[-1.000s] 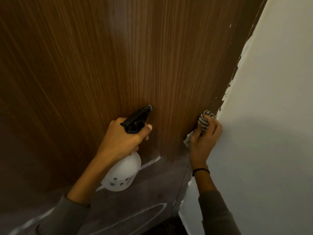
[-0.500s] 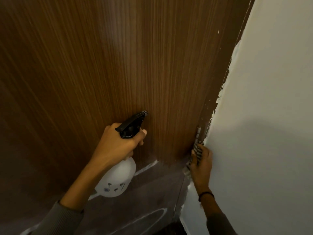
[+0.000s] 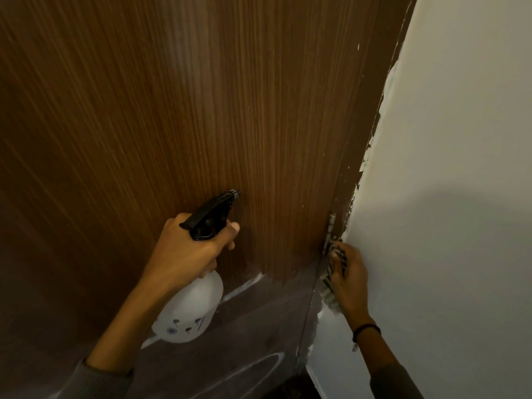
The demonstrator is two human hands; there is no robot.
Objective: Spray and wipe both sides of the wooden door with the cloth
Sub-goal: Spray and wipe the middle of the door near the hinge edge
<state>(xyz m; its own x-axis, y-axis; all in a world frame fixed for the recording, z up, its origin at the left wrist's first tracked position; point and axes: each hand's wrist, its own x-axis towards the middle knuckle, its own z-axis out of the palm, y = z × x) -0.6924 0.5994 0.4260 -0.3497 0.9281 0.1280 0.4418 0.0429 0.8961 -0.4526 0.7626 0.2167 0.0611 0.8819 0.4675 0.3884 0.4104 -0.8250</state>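
The wooden door point(image 3: 172, 110) fills the left and middle of the view, with brown vertical grain and a darker band along its bottom. My left hand point(image 3: 187, 251) grips a white spray bottle point(image 3: 190, 309) by its black trigger head, nozzle pointing at the door. My right hand point(image 3: 349, 277) presses a striped cloth point(image 3: 334, 272) against the door's hinge edge, just below a metal hinge point(image 3: 331, 226).
A white wall point(image 3: 460, 197) stands right of the door, with chipped paint along the brown frame point(image 3: 371, 133). White streaks mark the dark lower band point(image 3: 259, 326). A black band circles my right wrist.
My right hand has slid the cloth down the hinge edge, from higher up to just below the hinge. The spray bottle has stayed near the same spot.
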